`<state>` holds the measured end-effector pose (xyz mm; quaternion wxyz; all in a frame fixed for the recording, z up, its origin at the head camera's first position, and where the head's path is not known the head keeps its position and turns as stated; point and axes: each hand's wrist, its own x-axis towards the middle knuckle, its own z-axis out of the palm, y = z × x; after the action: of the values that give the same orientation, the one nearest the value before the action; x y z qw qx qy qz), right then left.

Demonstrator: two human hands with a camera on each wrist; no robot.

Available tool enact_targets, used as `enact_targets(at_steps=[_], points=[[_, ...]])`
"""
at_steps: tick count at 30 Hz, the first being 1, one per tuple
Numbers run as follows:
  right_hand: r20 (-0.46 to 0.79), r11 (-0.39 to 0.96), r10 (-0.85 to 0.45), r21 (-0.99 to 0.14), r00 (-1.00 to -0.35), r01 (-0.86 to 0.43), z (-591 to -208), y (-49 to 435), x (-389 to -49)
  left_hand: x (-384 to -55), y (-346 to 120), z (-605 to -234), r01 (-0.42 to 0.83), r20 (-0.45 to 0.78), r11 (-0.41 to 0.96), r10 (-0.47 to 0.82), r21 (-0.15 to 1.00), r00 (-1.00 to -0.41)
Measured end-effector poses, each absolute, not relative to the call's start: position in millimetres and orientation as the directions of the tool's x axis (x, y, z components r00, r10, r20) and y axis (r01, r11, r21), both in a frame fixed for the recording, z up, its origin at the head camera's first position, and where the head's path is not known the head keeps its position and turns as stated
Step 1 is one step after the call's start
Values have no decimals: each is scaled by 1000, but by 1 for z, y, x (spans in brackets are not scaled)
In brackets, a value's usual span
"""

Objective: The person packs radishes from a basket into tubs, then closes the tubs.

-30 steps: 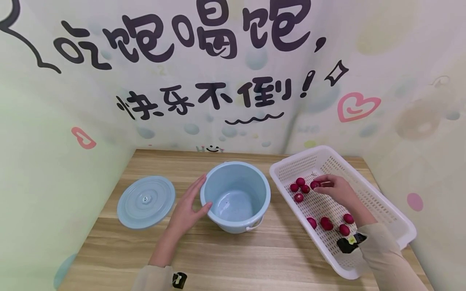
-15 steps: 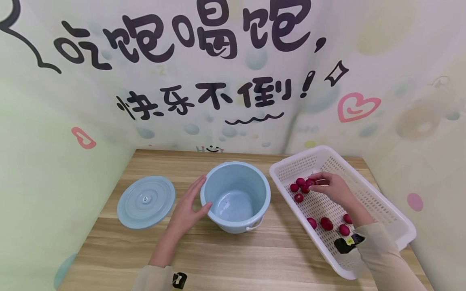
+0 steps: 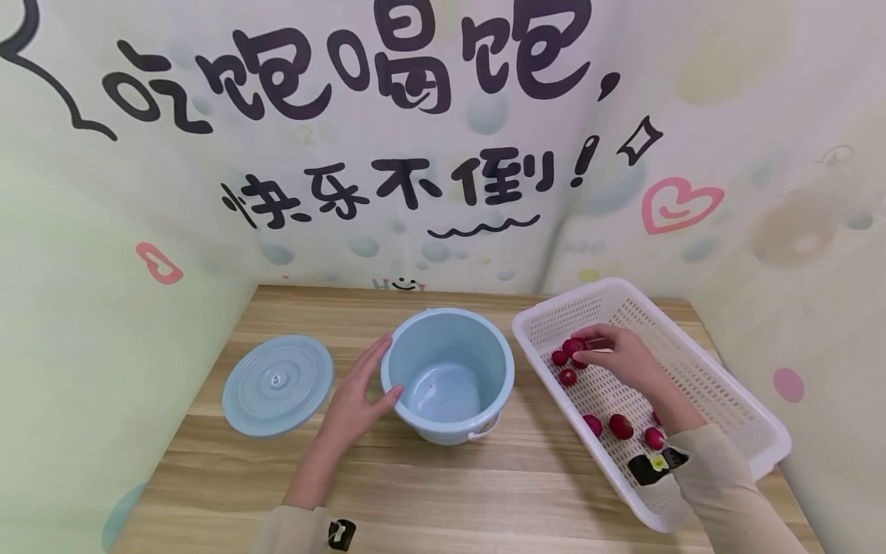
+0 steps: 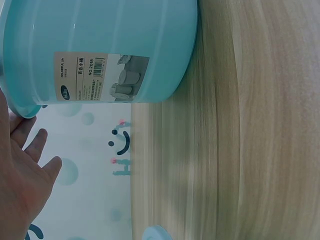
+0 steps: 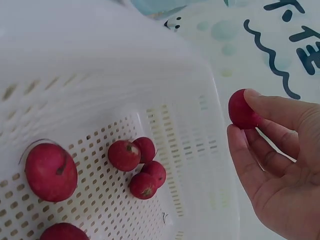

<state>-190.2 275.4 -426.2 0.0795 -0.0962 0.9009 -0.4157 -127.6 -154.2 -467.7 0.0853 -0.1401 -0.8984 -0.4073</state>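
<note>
My right hand (image 3: 618, 355) pinches a small red radish (image 5: 242, 109) between thumb and fingers, over the white perforated basket (image 3: 720, 369). In the right wrist view, a cluster of several radishes (image 5: 124, 155) lies on the basket's floor, apart from the held one. Fingers spread and fairly straight, my left hand (image 3: 356, 400) touches the left rim of a light blue bucket (image 3: 448, 388). Its thumb tip lies at the near rim. The bucket stands upright and nothing shows inside it. The left wrist view shows a printed label (image 4: 100, 77) on the bucket's side.
A round light blue lid (image 3: 259, 400) lies flat on the wooden table (image 3: 443, 492), left of the bucket. More radishes (image 3: 621, 425) sit toward the basket's near end. Behind the table rises a wall (image 3: 443, 265) with printed lettering.
My right hand has picked the radish up from the basket's floor and moved it a short way left. My left hand and the bucket have stayed in place.
</note>
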Motion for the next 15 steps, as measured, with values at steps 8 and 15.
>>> enact_targets(at_steps=[8,15], points=[[-9,596,-280,-785,-960,-167,-416,259,-188,-128,-154,-469,320,268,630,180,708,-946],[14,599,-310,-774,-951,-207,-409,241,-186,-127,-154,-469,312,261,632,176,709,-949]])
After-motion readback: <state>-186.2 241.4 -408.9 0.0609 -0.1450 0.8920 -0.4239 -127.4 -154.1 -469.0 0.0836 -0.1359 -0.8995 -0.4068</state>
